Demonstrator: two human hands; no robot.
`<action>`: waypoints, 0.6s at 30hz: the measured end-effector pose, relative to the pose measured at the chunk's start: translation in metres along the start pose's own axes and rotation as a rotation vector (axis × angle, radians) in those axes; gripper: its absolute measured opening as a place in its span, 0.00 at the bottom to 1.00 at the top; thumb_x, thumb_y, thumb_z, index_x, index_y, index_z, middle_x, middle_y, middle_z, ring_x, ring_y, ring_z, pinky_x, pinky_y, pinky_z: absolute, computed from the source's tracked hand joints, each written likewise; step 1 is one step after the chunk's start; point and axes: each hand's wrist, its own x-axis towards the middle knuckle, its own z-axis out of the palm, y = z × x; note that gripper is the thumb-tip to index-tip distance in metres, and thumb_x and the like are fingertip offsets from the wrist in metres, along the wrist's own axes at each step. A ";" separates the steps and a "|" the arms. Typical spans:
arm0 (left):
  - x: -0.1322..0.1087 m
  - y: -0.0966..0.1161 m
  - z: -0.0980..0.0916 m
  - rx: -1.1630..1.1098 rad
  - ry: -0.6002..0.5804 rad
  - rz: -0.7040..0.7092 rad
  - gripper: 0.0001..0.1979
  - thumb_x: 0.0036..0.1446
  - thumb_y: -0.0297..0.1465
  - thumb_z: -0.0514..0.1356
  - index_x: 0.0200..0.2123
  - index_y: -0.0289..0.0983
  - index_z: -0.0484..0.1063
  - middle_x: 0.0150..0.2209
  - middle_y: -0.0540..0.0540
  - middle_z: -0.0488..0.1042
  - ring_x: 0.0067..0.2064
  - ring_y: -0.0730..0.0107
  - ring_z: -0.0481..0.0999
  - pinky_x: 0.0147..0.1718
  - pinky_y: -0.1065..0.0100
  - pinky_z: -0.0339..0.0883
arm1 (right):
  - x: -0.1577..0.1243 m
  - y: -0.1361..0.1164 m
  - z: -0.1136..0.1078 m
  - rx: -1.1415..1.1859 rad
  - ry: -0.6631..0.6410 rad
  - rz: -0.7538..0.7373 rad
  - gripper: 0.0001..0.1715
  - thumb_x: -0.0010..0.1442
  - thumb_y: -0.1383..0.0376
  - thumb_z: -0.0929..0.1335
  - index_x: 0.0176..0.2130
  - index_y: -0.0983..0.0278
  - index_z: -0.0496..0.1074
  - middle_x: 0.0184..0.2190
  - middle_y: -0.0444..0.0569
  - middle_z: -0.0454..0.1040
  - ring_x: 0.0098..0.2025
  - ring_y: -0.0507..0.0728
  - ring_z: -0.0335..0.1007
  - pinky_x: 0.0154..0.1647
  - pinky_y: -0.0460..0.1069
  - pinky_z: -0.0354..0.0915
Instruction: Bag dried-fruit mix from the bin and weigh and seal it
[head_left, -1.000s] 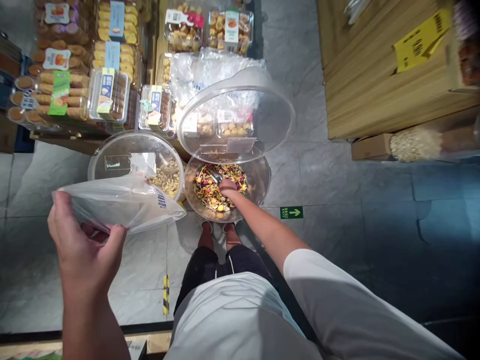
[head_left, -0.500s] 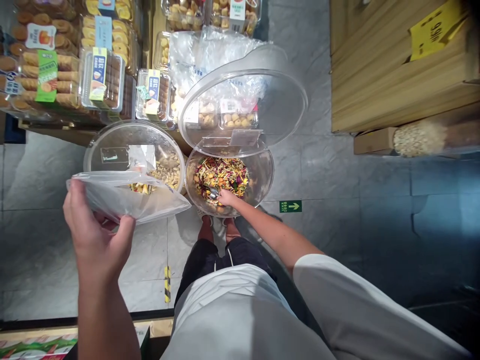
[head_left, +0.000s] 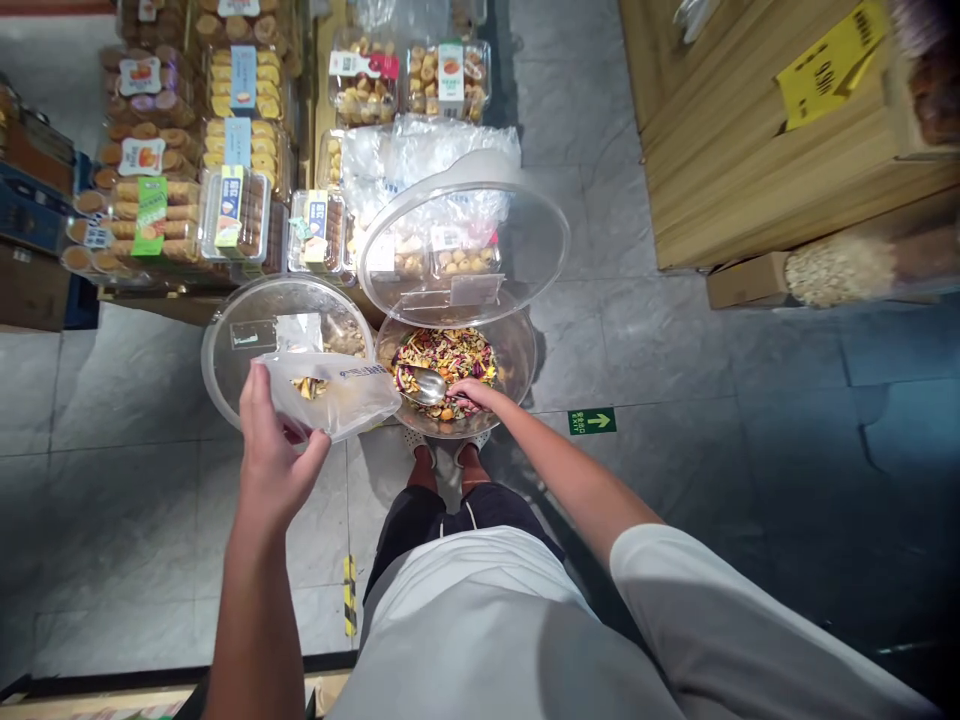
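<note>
My left hand (head_left: 277,440) grips a translucent plastic bag (head_left: 345,405), thumb and fingers holding its mouth apart. Some of the dried mix shows inside the bag. My right hand (head_left: 472,394) is closed round the handle of a metal scoop (head_left: 427,386). A little colourful mix lies at the scoop's front end, beside the bag's right edge. Beneath the scoop, a round clear tub (head_left: 517,370) holds a mix of coloured dried pieces (head_left: 450,350). Its clear lid (head_left: 551,250) stands tilted up at the back.
Another clear tub (head_left: 214,375) with pale nuts stands at the left, partly behind the bag. Packs of cookies (head_left: 169,215) are stacked behind. Crumpled plastic bags (head_left: 450,150) lie behind the lid. A wooden counter (head_left: 720,160) stands at the right. An exit sign (head_left: 591,420) marks the floor.
My right hand has lifted the scoop out of the mix, with some pieces on it. The bag in my left hand has come right, close to the scoop. The view has shifted.
</note>
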 end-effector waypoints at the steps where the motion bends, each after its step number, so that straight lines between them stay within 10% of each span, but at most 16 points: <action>1: -0.001 0.000 0.000 0.006 -0.032 0.025 0.56 0.56 0.33 0.67 0.80 0.41 0.39 0.78 0.29 0.45 0.46 0.62 0.77 0.42 0.60 0.78 | -0.013 0.002 -0.002 0.060 -0.014 -0.023 0.15 0.62 0.55 0.70 0.32 0.63 0.69 0.14 0.36 0.57 0.17 0.49 0.43 0.18 0.44 0.48; 5: -0.004 0.002 0.001 0.006 -0.091 0.096 0.55 0.60 0.35 0.65 0.80 0.43 0.34 0.78 0.25 0.42 0.38 0.69 0.77 0.40 0.58 0.78 | -0.080 0.012 -0.014 0.209 -0.035 -0.146 0.13 0.58 0.56 0.71 0.31 0.62 0.69 0.16 0.36 0.60 0.16 0.47 0.43 0.16 0.43 0.42; 9: -0.006 0.004 0.005 -0.052 -0.096 0.152 0.54 0.60 0.34 0.65 0.80 0.42 0.35 0.78 0.26 0.44 0.52 0.54 0.80 0.47 0.55 0.79 | -0.164 0.016 -0.022 0.243 -0.008 -0.175 0.15 0.57 0.54 0.73 0.34 0.62 0.73 0.16 0.37 0.61 0.15 0.47 0.42 0.14 0.43 0.40; 18: -0.008 0.015 0.012 -0.136 -0.192 0.242 0.52 0.61 0.32 0.64 0.80 0.40 0.37 0.80 0.32 0.41 0.80 0.41 0.45 0.72 0.42 0.57 | -0.275 -0.037 0.012 0.201 -0.033 -0.214 0.18 0.57 0.51 0.73 0.36 0.64 0.76 0.15 0.36 0.61 0.14 0.46 0.42 0.12 0.42 0.42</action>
